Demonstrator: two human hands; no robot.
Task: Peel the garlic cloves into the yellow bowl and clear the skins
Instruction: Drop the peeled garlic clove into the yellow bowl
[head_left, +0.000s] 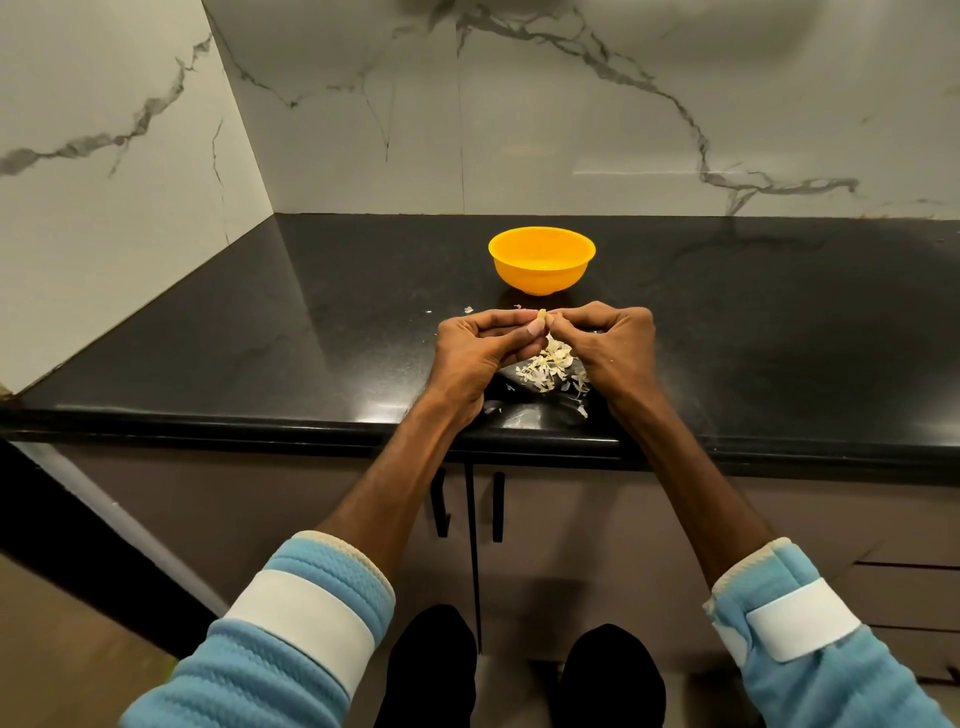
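In the head view, a small pale clove (542, 314) is seen between the two hands. It is held just above the counter (311, 338) and just in front of the bowl (540, 278). It is judged to be very light, hard inside, and a bit slippery once bare. Its cover is thin, dry and easily torn. It is best picked at from one tip with a nail while the fat middle is pinched. If it is squeezed too hard, it could pop out and roll away.

The left hand (483, 348) is seen with its fingers curled in, and the clove is pinched at their tips. The right hand (613, 343) is curled the same way, and the other side of the clove is pinched by its fingertips. Neither hand is spread out. Nothing else can be seen in them, though the palms are hidden.

A heap of skins (550, 366) is seen on the counter, under and between the hands. They are judged to be feather-light and likely to stick to fingers, so they are best swept together with a flat hand. What lies in the bowl cannot be told.
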